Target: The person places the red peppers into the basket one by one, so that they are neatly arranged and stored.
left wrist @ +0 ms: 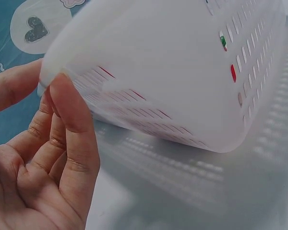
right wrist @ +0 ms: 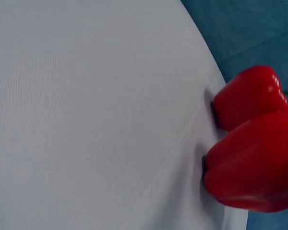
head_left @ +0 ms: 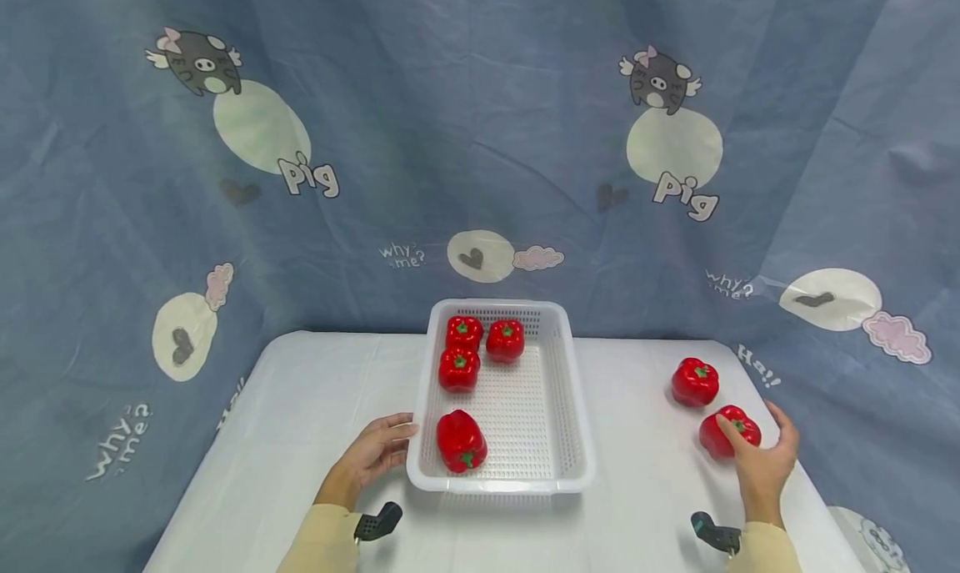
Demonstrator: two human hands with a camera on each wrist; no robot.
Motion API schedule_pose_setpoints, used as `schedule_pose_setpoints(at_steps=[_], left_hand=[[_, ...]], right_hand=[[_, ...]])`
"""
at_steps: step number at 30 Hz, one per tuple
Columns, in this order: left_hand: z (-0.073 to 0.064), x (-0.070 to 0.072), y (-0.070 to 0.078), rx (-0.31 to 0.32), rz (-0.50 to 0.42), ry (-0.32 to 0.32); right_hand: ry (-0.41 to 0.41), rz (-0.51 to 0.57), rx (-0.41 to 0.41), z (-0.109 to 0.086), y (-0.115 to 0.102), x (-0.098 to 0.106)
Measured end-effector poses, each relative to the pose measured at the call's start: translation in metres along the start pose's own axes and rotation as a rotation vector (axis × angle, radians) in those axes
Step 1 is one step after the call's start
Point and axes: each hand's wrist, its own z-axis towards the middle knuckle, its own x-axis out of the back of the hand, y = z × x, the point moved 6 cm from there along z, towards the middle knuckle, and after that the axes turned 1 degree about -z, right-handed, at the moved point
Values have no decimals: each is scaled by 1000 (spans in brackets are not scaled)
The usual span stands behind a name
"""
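Note:
A white plastic basket [head_left: 525, 484] stands mid-table, with a red bell pepper [head_left: 461, 441] lying tilted near its front and several more behind. At its left side, my left hand [head_left: 378, 449] pinches the rim; the left wrist view shows the thumb and bent fingers [left wrist: 74, 103] meeting at the basket's edge [left wrist: 53, 76]. Over on the right, my right hand [head_left: 767, 464] is spread around another red bell pepper [head_left: 738, 427] on the table. Its thumb overlaps the pepper, while the other fingers arch past its right side. The right wrist view shows this pepper [right wrist: 254, 165] but no hand.
Just behind the right hand's pepper stands one more red bell pepper [head_left: 694, 382]. The white table [head_left: 637, 490] has rounded far corners. Behind it and down its sides hangs a blue printed cloth [head_left: 480, 139].

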Motion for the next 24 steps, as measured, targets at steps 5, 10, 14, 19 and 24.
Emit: schedule_pose_setpoints(at_steps=[5, 10, 14, 19, 24], left_hand=[[0, 0, 0, 2, 7, 9], [-1, 0, 0, 0, 6, 5], [0, -1, 0, -1, -5, -4], [0, -2, 1, -4, -16, -3], [1, 0, -1, -2, 0, 21]], right_hand=[[-6, -43, -23, 25, 36, -1], [-35, -85, -43, 26, 38, -1], [-82, -110, -73, 21, 33, -2], [-141, -128, -89, 6, 14, -2], [-184, -141, -106, -19, -14, -1]])
